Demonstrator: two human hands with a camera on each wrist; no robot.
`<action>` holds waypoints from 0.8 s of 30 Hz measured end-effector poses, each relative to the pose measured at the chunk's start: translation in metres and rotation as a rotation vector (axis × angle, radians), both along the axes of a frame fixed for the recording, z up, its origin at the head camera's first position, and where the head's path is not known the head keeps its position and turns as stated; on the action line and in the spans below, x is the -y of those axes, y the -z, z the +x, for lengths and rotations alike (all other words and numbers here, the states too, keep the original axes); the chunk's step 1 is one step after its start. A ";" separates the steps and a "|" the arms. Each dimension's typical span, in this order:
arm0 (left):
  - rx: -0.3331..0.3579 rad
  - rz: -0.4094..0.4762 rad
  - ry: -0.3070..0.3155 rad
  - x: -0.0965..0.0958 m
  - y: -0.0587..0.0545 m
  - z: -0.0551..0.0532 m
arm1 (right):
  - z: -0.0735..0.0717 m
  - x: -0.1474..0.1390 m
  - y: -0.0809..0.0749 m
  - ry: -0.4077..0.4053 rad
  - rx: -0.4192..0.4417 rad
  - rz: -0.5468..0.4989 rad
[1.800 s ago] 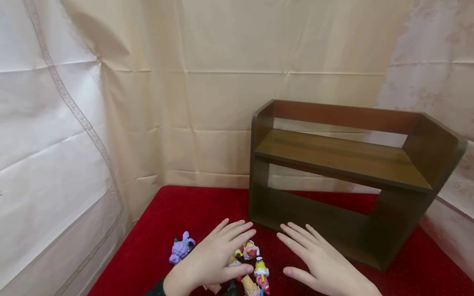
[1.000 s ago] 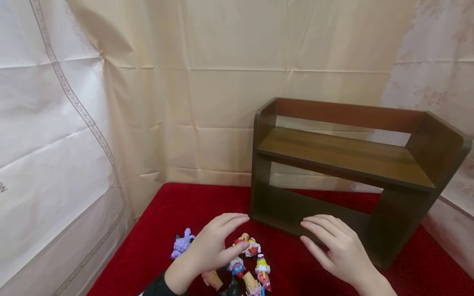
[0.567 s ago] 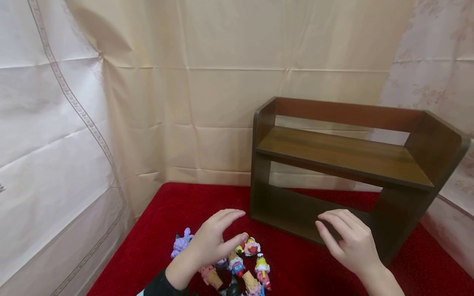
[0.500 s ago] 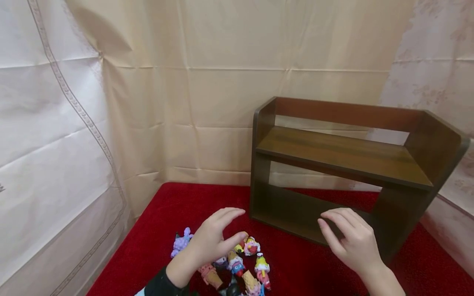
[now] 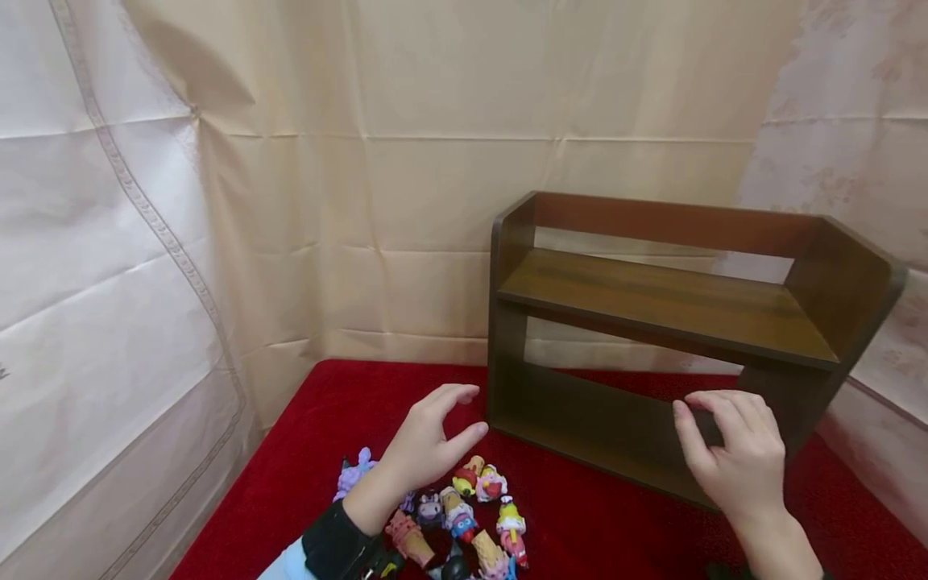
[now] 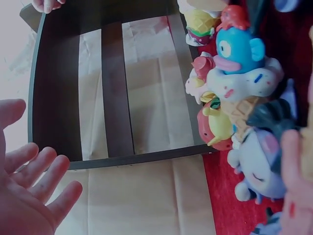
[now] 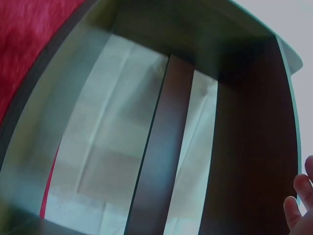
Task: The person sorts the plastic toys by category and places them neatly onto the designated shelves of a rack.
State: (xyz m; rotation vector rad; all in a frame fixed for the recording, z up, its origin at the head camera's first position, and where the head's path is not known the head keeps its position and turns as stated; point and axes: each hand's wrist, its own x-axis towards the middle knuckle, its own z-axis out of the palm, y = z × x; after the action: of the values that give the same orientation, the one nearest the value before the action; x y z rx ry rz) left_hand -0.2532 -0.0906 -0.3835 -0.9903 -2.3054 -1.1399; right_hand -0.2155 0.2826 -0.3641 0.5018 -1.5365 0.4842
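Note:
My left hand (image 5: 431, 439) hovers over the toy figures, fingers relaxed and thumb apart, holding nothing. In the left wrist view its spread fingers (image 6: 46, 183) show at the left edge. My right hand (image 5: 735, 443) is raised in front of the right part of a dark brown two-tier shelf (image 5: 674, 318), fingers loosely bent with nothing between them. Beneath and beside the left forearm lie several small ice-cream-cone figures, among them a blue-faced one (image 6: 239, 51), a pink cone (image 5: 409, 538), a yellow-topped one (image 5: 511, 519) and a purple figure (image 5: 351, 475) partly hidden by the arm.
A red plush cloth (image 5: 391, 395) covers the table. The shelf stands on its right half, with bare boards and an open back. Beige curtain (image 5: 413, 201) hangs behind, and white sheeting (image 5: 94, 322) covers the left side.
My right hand has moved right along the shelf front and slightly up. The left hand has shifted a little up and away from the figures, uncovering more of them. Both hands have turned more sideways.

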 end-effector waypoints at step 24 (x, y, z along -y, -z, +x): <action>0.167 0.257 -0.079 -0.024 -0.016 -0.042 | -0.003 -0.027 -0.014 0.141 -0.065 -0.423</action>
State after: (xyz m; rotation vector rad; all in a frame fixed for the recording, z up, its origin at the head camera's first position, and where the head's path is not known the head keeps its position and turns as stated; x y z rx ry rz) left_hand -0.2953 -0.0670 -0.3676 -0.7276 -2.2263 -1.4894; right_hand -0.2180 0.3094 -0.3496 0.0801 -1.3471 0.6555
